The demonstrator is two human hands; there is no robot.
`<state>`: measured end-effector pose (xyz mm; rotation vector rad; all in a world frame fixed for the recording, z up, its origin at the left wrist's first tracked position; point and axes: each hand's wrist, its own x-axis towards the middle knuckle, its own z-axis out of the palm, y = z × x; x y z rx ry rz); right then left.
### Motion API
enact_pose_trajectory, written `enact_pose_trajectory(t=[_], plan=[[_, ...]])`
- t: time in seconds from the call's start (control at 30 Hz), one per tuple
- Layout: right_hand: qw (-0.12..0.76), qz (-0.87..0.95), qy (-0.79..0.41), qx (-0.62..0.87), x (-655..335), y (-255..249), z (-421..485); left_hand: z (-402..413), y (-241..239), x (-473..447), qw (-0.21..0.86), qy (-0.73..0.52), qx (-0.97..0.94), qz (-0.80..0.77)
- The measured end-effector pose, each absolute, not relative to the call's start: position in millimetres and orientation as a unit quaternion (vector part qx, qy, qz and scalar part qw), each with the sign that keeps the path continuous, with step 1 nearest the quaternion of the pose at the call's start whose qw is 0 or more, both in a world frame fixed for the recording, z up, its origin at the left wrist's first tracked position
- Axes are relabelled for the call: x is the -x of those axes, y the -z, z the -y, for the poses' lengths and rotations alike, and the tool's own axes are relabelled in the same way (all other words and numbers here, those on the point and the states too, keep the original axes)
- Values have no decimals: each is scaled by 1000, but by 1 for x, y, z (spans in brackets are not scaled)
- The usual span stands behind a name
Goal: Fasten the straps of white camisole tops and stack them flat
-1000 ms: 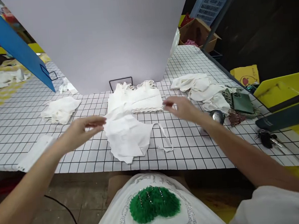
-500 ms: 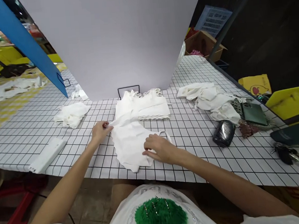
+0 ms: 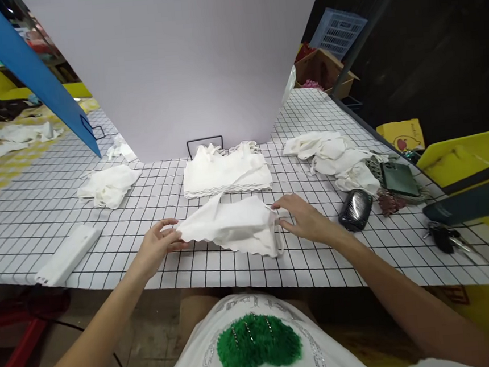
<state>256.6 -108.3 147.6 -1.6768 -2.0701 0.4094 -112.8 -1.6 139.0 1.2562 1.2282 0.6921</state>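
Head view: both hands' fingers pinch white cloth [image 3: 235, 225]; folded stack [image 3: 225, 174] lies behind.

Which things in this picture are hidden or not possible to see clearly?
- Left hand, head view: the fingers' grip on the white garment is covered by the cloth edge.
- Folded stack: the number of pieces is too small to count.
- Keys: blurred, details unreadable.
- Black wire stand: the lower part is hidden behind the stack.
- Yellow bin: cut off by the right edge.
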Motion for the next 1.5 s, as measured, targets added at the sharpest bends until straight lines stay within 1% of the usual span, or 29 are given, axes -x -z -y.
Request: enact_pose_trajectory(t=[0.03,0.1,0.17,0.23,0.27,0.3,0.33,0.4,0.47,0.53,0.6,0.67,0.73,0.8,0.9,0.97,1.03,1.13,1.17,1.23,1.33,1.37,1.43,1.5], plan=[[237,750,-131,603,-259,-150,112,11,-137,114,547,-288,-582,-529],[239,764,-109,590,-250,-147,123,24,-131,116,410,-290,-699,-510],[191,789,-79,578,-231,-136,135,30,-121,115,282,-279,-803,-445],[135,802,-41,581,-216,-121,144,30,-111,113,240,-245,-865,-366],[126,798,-35,588,-213,-114,147,28,-108,111,243,-236,-876,-344],[135,789,-46,597,-213,-109,147,26,-106,109,255,-235,-875,-338],[162,774,-75,607,-216,-106,146,23,-105,107,273,-242,-864,-348],[250,722,-166,623,-227,-110,141,19,-112,103,339,-268,-809,-399],[348,657,-251,620,-241,-125,135,14,-128,99,437,-291,-722,-451],[413,623,-292,597,-252,-150,130,9,-152,95,535,-311,-631,-467],[430,632,-299,570,-259,-179,127,2,-179,93,598,-323,-579,-450],[412,658,-288,560,-261,-206,125,-5,-206,93,623,-325,-571,-425],[391,685,-254,560,-261,-228,122,-11,-228,94,615,-318,-598,-403],[389,698,-208,565,-261,-244,118,-14,-242,97,580,-294,-653,-388],[430,679,-173,569,-265,-262,110,-16,-251,100,484,-281,-741,-371],[459,662,-184,563,-271,-274,107,-17,-252,101,429,-311,-771,-353],[483,653,-207,546,-277,-289,105,-18,-257,101,409,-347,-775,-334],[516,646,-247,506,-279,-310,104,-17,-270,98,451,-386,-746,-302],[516,649,-259,495,-276,-315,104,-15,-275,95,471,-391,-735,-291],[482,669,-283,490,-263,-317,100,-11,-284,84,491,-390,-730,-273],[401,702,-325,491,-225,-302,90,-3,-295,61,471,-352,-766,-260],[388,704,-350,481,-211,-294,85,-1,-298,54,463,-330,-782,-256],[391,696,-425,426,-184,-278,74,1,-303,42,459,-276,-810,-240],[418,670,-498,359,-164,-266,64,1,-308,36,457,-221,-833,-221]])
